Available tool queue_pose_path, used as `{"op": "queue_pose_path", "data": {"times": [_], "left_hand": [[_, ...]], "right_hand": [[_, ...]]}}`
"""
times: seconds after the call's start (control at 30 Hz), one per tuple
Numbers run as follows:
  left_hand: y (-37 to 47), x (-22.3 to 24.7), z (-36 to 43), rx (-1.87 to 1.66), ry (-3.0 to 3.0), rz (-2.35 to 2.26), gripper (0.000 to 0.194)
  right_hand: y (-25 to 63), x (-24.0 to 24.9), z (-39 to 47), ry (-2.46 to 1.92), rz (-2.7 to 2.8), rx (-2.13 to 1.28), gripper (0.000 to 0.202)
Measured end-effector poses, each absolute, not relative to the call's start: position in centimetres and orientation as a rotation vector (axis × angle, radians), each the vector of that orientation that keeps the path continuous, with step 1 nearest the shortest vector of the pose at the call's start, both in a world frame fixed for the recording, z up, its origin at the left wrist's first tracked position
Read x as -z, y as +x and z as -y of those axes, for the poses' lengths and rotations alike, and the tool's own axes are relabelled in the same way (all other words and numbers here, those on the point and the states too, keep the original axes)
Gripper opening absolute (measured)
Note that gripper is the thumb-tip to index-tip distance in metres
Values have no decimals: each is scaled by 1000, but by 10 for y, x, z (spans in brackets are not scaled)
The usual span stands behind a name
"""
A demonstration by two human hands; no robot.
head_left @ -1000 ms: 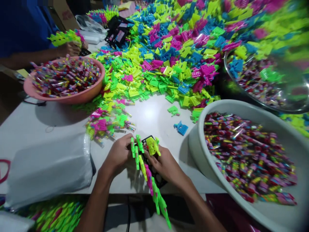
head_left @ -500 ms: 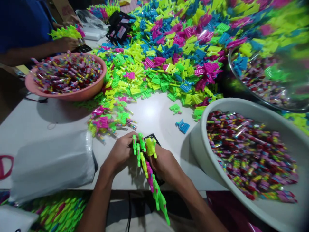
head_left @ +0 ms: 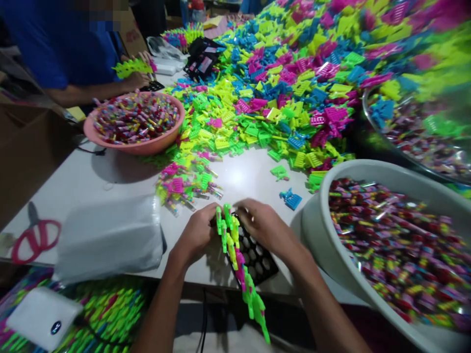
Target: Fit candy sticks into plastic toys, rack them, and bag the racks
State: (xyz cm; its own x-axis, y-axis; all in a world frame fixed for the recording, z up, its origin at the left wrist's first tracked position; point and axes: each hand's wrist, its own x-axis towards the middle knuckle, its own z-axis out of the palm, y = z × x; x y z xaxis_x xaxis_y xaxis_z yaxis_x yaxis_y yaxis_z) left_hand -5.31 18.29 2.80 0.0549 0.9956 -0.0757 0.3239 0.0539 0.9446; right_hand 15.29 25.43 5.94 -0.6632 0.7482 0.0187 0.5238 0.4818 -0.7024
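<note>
My left hand (head_left: 200, 225) is closed on the left far edge of a black perforated tray (head_left: 259, 260) with rows of round holes. Along the tray's left side stands a line of neon plastic toy figures (head_left: 241, 264), green, yellow and pink, running toward my body. A yellow toy figure (head_left: 234, 230) sits beside the line near its far end. My right hand (head_left: 267, 225) lies over the tray's far right part, its fingers bent close to the far-end figures. What those fingers grip, if anything, is hidden. Just beyond lie a blue comb-shaped piece (head_left: 291, 198) and a green one (head_left: 280, 172).
A pile of neon pieces (head_left: 235, 117) covers the far table. A grey-white tub (head_left: 320, 235) of wrapped sticks stands right, a pink basin (head_left: 134, 142) of similar ones far left. Plastic bags (head_left: 110, 235) and red-handled scissors (head_left: 37, 240) lie left. A co-worker in blue (head_left: 66, 54) sits beyond.
The yellow toy figure that was at my right hand's fingers now sits against the line. My right hand has shifted away from it, uncovering the tray's holes. The view has turned left.
</note>
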Motion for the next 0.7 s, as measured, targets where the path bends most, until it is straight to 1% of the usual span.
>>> {"op": "queue_pose_path", "data": {"times": [0.1, 0.2, 0.27, 0.33, 0.37, 0.4, 0.47, 0.53, 0.57, 0.6, 0.63, 0.7], "left_hand": [[-56, -28, -176, -941, 1433, -1437, 6], [-63, -28, -161, -924, 1421, -1445, 11], [-70, -29, -147, -894, 1397, -1410, 24], [-77, -31, -132, -849, 1346, -1367, 47], [-79, -32, -125, -834, 1314, -1378, 54], [-80, -35, -120, -850, 1281, -1428, 56], [-78, -42, -114, -1056, 1244, -1618, 42], [-72, -49, -116, -1453, 1305, -1745, 28], [-68, -53, -118, -1630, 1403, -1726, 26], [-63, -55, -121, -1738, 1550, -1659, 29], [-59, -57, -124, -1749, 1723, -1567, 34], [-50, -57, -130, -1621, 2000, -1423, 47]], "right_hand": [[119, -67, -285, -1181, 2484, -633, 25], [84, -73, -301, -1247, 2727, -445, 30], [73, -75, -303, -1270, 2797, -407, 29], [76, -75, -300, -1300, 2795, -394, 31], [82, -74, -297, -1322, 2778, -387, 31], [91, -73, -294, -1334, 2744, -393, 30], [114, -69, -284, -1310, 2624, -474, 29], [140, -65, -267, -1240, 2472, -656, 27], [151, -64, -257, -1215, 2406, -771, 26], [161, -63, -245, -1203, 2348, -885, 24], [169, -63, -233, -1205, 2297, -996, 22], [178, -64, -208, -1219, 2215, -1182, 19]]}}
